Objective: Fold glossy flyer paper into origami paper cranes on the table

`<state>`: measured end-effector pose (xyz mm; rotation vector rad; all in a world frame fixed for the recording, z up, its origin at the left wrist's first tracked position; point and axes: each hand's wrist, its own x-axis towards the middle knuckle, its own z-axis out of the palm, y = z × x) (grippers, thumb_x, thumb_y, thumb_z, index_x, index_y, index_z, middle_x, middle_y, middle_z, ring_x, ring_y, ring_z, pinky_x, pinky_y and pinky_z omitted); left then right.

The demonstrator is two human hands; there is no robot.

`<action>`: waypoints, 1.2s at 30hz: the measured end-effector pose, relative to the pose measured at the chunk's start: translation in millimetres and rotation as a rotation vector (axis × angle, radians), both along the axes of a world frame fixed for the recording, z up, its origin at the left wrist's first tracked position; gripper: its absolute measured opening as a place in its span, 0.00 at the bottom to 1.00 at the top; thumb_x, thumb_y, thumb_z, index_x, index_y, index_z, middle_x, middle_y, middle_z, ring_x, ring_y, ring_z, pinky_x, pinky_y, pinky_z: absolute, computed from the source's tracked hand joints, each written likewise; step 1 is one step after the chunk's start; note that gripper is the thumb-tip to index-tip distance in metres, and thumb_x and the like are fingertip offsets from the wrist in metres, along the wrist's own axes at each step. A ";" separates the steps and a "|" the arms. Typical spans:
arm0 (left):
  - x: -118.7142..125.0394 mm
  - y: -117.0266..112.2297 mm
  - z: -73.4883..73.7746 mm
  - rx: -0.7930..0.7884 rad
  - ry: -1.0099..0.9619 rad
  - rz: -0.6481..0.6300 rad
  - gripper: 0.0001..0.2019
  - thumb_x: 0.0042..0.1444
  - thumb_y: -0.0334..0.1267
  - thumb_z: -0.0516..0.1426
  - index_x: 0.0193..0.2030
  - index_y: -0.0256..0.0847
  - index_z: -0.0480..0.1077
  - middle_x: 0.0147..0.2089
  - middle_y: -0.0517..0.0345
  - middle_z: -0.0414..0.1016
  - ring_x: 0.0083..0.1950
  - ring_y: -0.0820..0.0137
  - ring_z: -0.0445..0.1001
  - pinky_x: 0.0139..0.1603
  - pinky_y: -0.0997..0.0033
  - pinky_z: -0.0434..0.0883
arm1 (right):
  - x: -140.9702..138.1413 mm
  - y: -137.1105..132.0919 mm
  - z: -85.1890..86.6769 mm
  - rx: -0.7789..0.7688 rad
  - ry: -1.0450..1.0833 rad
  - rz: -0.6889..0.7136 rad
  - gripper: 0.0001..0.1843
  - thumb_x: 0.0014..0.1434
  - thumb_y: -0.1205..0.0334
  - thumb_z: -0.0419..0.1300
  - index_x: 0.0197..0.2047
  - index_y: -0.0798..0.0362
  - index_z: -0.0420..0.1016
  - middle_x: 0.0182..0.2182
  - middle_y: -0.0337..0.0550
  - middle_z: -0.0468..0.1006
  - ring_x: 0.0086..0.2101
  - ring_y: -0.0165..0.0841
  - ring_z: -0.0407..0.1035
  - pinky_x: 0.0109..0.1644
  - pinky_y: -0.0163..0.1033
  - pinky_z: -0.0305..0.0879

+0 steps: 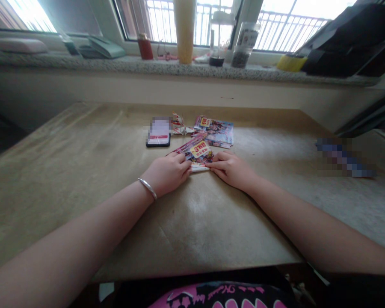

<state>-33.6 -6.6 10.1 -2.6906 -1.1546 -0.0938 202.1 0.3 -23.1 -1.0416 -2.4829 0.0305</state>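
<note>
A colourful printed leaflet [197, 150] lies partly folded on the brown table [83, 171]. My left hand [167, 173], with a silver bangle on its wrist, presses its curled fingers onto the leaflet's near left edge. My right hand [231, 168] pinches the near right edge, fingers closed on the fold. Both hands meet over the white folded strip at the front of the paper.
A phone [158, 132] lies just beyond the leaflet, with a small folded paper figure [179, 125] and a stack of more leaflets [215, 130] beside it. A blurred object [345, 157] sits at the right. The window sill behind holds jars, a red can and a yellow cylinder.
</note>
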 end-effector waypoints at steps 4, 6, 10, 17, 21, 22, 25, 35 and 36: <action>2.2 -2.5 -0.1 -0.002 0.033 0.005 0.16 0.65 0.43 0.45 0.51 0.46 0.71 0.40 0.48 0.71 0.41 0.60 0.71 0.33 0.66 0.68 | -1.0 -1.6 2.3 0.009 -0.004 -0.004 0.15 0.64 0.60 0.53 0.44 0.50 0.80 0.35 0.48 0.75 0.38 0.35 0.68 0.42 0.41 0.65; 3.2 -2.3 -1.1 0.010 0.016 -0.007 0.16 0.65 0.42 0.46 0.50 0.45 0.72 0.40 0.48 0.71 0.41 0.61 0.70 0.37 0.64 0.68 | -1.8 -2.7 3.9 0.018 -0.004 -0.006 0.15 0.64 0.60 0.52 0.44 0.51 0.81 0.35 0.48 0.75 0.37 0.35 0.68 0.42 0.41 0.65; 6.0 -0.6 -4.5 0.024 0.009 -0.114 0.15 0.64 0.36 0.47 0.49 0.36 0.72 0.42 0.46 0.71 0.45 0.62 0.69 0.47 0.62 0.68 | -2.4 -3.4 4.6 0.024 -0.019 -0.010 0.15 0.64 0.60 0.52 0.43 0.51 0.81 0.36 0.48 0.76 0.37 0.35 0.68 0.42 0.40 0.65; 7.7 -2.0 -5.0 -0.022 -0.034 -0.116 0.16 0.63 0.39 0.48 0.52 0.37 0.70 0.42 0.47 0.70 0.44 0.62 0.68 0.47 0.62 0.68 | 0.7 -2.6 6.0 -0.014 -0.038 -0.038 0.13 0.62 0.61 0.54 0.43 0.51 0.80 0.38 0.46 0.78 0.38 0.34 0.70 0.44 0.39 0.66; 5.7 -1.2 -8.9 -0.020 -0.073 -0.113 0.17 0.63 0.39 0.49 0.55 0.41 0.68 0.43 0.48 0.69 0.44 0.63 0.67 0.46 0.62 0.68 | 4.1 -4.9 11.0 -0.039 -0.055 -0.074 0.10 0.60 0.64 0.56 0.41 0.51 0.79 0.37 0.44 0.79 0.38 0.34 0.71 0.43 0.38 0.66; 5.4 -1.0 -9.9 -0.017 -0.081 -0.113 0.17 0.63 0.39 0.49 0.55 0.41 0.68 0.43 0.48 0.69 0.44 0.64 0.67 0.47 0.62 0.68 | 4.9 -5.8 12.3 -0.041 -0.064 -0.090 0.10 0.60 0.64 0.56 0.40 0.52 0.79 0.37 0.45 0.79 0.37 0.34 0.72 0.43 0.38 0.66; 5.1 -0.9 -11.2 -0.016 -0.093 -0.112 0.17 0.62 0.39 0.49 0.55 0.40 0.69 0.43 0.48 0.68 0.45 0.63 0.67 0.48 0.61 0.67 | 7.5 -8.0 15.4 -0.045 -0.081 -0.139 0.09 0.59 0.65 0.57 0.40 0.53 0.78 0.36 0.46 0.80 0.36 0.35 0.72 0.41 0.38 0.67; 5.9 -1.4 -12.6 -0.008 -0.101 -0.145 0.17 0.63 0.37 0.48 0.55 0.38 0.68 0.46 0.46 0.69 0.47 0.62 0.67 0.50 0.60 0.68 | 11.6 -8.3 17.9 -0.046 -0.110 -0.114 0.10 0.60 0.65 0.56 0.38 0.52 0.80 0.35 0.45 0.79 0.35 0.34 0.72 0.41 0.37 0.66; 6.4 -1.6 -12.5 -0.010 -0.095 -0.146 0.17 0.63 0.37 0.48 0.55 0.37 0.68 0.47 0.46 0.69 0.47 0.62 0.67 0.50 0.60 0.68 | 11.4 -8.3 17.7 -0.041 -0.108 -0.113 0.10 0.60 0.65 0.56 0.37 0.52 0.80 0.35 0.44 0.79 0.35 0.33 0.72 0.40 0.37 0.66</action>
